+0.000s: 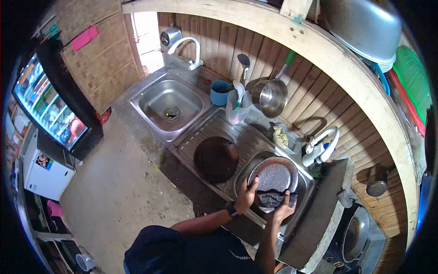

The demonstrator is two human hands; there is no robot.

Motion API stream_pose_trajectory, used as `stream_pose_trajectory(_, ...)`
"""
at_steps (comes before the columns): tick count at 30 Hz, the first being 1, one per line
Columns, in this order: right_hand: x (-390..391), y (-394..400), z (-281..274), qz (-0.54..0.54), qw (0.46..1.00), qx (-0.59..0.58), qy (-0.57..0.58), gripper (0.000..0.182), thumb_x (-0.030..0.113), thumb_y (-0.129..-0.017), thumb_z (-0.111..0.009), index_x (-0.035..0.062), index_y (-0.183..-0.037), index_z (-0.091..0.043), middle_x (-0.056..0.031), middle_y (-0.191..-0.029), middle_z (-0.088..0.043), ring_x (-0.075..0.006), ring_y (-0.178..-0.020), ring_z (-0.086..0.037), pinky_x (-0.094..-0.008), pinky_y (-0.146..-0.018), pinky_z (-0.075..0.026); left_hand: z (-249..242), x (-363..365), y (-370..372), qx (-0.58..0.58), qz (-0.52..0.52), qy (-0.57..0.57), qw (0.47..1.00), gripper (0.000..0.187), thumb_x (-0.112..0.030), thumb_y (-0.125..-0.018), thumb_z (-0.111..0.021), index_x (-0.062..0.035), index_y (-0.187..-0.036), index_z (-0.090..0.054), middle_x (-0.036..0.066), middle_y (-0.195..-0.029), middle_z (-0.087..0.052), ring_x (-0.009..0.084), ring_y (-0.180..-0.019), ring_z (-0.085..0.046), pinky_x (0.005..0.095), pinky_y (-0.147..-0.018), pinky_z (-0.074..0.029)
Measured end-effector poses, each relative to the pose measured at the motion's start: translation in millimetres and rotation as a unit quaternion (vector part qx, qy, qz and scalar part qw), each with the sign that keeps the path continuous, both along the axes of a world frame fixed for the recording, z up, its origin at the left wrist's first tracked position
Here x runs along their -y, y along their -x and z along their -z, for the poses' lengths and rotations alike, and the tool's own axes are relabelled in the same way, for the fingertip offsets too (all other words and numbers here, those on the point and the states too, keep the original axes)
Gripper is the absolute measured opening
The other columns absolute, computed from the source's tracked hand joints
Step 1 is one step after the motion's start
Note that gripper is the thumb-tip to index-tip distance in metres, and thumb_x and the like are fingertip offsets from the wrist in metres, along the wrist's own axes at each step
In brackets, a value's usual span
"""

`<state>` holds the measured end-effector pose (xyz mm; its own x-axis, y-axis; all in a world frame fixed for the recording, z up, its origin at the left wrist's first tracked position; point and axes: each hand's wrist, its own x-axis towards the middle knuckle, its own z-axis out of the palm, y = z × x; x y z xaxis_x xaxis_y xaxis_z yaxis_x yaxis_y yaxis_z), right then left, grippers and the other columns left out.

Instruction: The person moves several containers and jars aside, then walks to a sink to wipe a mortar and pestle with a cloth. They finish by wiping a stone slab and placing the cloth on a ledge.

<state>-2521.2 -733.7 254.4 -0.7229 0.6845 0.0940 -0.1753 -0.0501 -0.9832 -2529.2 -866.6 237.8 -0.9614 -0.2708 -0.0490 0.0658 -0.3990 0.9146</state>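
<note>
Over the right-hand sink basin [239, 181] I hold a round metal pan [273, 174] tilted, its wide inner face towards me. My left hand [246, 197] is closed on the pan's left rim, thumb on the inside edge. With my right hand [284, 211] I grip a dark, wet-looking cloth [272, 198] that lies against the lower part of the pan. The fingers behind the pan are hidden. On the ridged drainboard [188, 140], left of my hands, rests a dark round pan or lid [216, 159].
A second sink basin [169, 102] has a white tap [196, 63]; another white tap [319, 145] stands behind my basin. A blue mug [221, 93] and a clear utensil jug [235, 112] line the back. To the right are a concrete ledge [315, 223] and a stove pan [356, 235].
</note>
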Motion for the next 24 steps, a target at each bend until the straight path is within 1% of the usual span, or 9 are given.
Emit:
stream_pose_trajectory(5, -46, 7, -25, -0.078, 0.944, 0.059, -0.315, 0.029, 0.020, -0.086, -0.075, -0.0025, -0.099, -0.062, -0.0049, -0.079, -0.064, -0.0200, -0.074, -0.056, -0.0315, -0.074, -0.047, -21, 29, 14, -0.005, 0.236, 0.004, 0.972, 0.046, -0.032, -0.100, -0.056, 0.0008, -0.133, -0.051, 0.008, -0.126, -0.060, 0.0151, -0.116, -0.052, 0.0319, -0.101, -0.040)
stream_pose_trajectory(7, -23, 6, -37, -0.005, 0.888, 0.129, -0.441, 0.049, 0.021, -0.091, -0.067, 0.0001, -0.132, -0.052, -0.0254, -0.129, -0.056, -0.0392, -0.118, -0.055, -0.0461, -0.098, -0.043, -28, 21, 4, -0.012, 0.219, 0.071, 0.973, 0.048, -0.031, -0.101, -0.054, 0.0011, -0.136, -0.048, 0.009, -0.129, -0.059, 0.0155, -0.119, -0.051, 0.0319, -0.103, -0.039)
stream_pose_trajectory(9, -1, 13, -27, 0.014, 0.863, 0.069, -0.500, 0.055, 0.022, -0.097, -0.057, 0.0015, -0.145, -0.039, -0.0265, -0.150, -0.035, -0.0412, -0.139, -0.034, -0.0480, -0.113, -0.027, -17, 0, -6, -0.053, 0.172, 0.139, 0.974, 0.047, -0.031, -0.102, -0.052, 0.0012, -0.137, -0.047, 0.010, -0.129, -0.059, 0.0157, -0.120, -0.051, 0.0321, -0.103, -0.039)
stream_pose_trajectory(12, 36, 3, -46, -0.190, 0.849, -0.006, -0.493, 0.058, 0.023, -0.100, -0.046, 0.0022, -0.151, -0.028, -0.0239, -0.158, -0.019, -0.0421, -0.147, -0.015, -0.0448, -0.119, -0.015, -4, -11, -11, -0.087, 0.174, 0.009, 0.981, 0.047, -0.031, -0.105, -0.044, 0.0013, -0.139, -0.044, 0.010, -0.137, -0.053, 0.0166, -0.126, -0.047, 0.0317, -0.106, -0.037)
stream_pose_trajectory(15, 33, -14, -65, -0.346, 0.804, 0.011, -0.483, 0.056, 0.014, -0.092, -0.058, 0.0050, -0.145, -0.043, -0.0202, -0.154, -0.031, -0.0386, -0.144, -0.027, -0.0470, -0.116, -0.026, -16, -3, -6, -0.053, 0.173, -0.063, 0.981, 0.062, -0.047, -0.105, -0.031, 0.0018, -0.142, -0.040, 0.010, -0.140, -0.049, 0.0163, -0.127, -0.046, 0.0310, -0.106, -0.037)
stream_pose_trajectory(17, 28, -32, -49, -0.423, 0.760, -0.027, -0.494, 0.051, 0.010, -0.088, -0.062, 0.0068, -0.138, -0.053, -0.0173, -0.149, -0.042, -0.0347, -0.139, -0.038, -0.0458, -0.115, -0.031, -24, 15, 0, 0.185, 0.149, -0.153, 0.959, 0.071, -0.058, -0.102, -0.032, 0.0023, -0.137, -0.046, 0.009, -0.134, -0.054, 0.0171, -0.120, -0.051, 0.0314, -0.102, -0.041)
stream_pose_trajectory(19, 19, -46, -44, -0.411, 0.739, -0.076, -0.529, 0.049, 0.001, -0.078, -0.058, 0.0002, -0.128, -0.060, -0.0198, -0.141, -0.051, -0.0367, -0.134, -0.045, -0.0474, -0.114, -0.032, -33, 28, 9, 0.005, 0.078, -0.014, 0.997, 0.072, -0.060, -0.100, -0.038, 0.0037, -0.127, -0.055, 0.010, -0.123, -0.060, 0.0175, -0.111, -0.055, 0.0314, -0.096, -0.043)
stream_pose_trajectory(22, -9, -37, -29, -0.235, 0.777, -0.086, -0.577, 0.054, -0.003, -0.076, -0.053, -0.0032, -0.129, -0.058, -0.0286, -0.137, -0.050, -0.0430, -0.131, -0.045, -0.0515, -0.112, -0.033, -24, 35, 11, 0.023, 0.088, 0.114, 0.989, 0.066, -0.055, -0.102, -0.038, 0.0057, -0.110, -0.063, 0.008, -0.101, -0.065, 0.0152, -0.096, -0.055, 0.0328, -0.088, -0.044)
stream_pose_trajectory(24, -7, -19, -60, -0.166, 0.798, 0.016, -0.579, 0.067, -0.001, -0.078, -0.055, -0.0002, -0.143, -0.043, -0.0269, -0.149, -0.036, -0.0420, -0.141, -0.031, -0.0507, -0.117, -0.023, -38, 23, 2, 0.002, 0.080, 0.162, 0.984, 0.065, -0.054, -0.102, -0.038, 0.0059, -0.110, -0.063, 0.008, -0.101, -0.065, 0.0154, -0.096, -0.055, 0.0331, -0.087, -0.045)
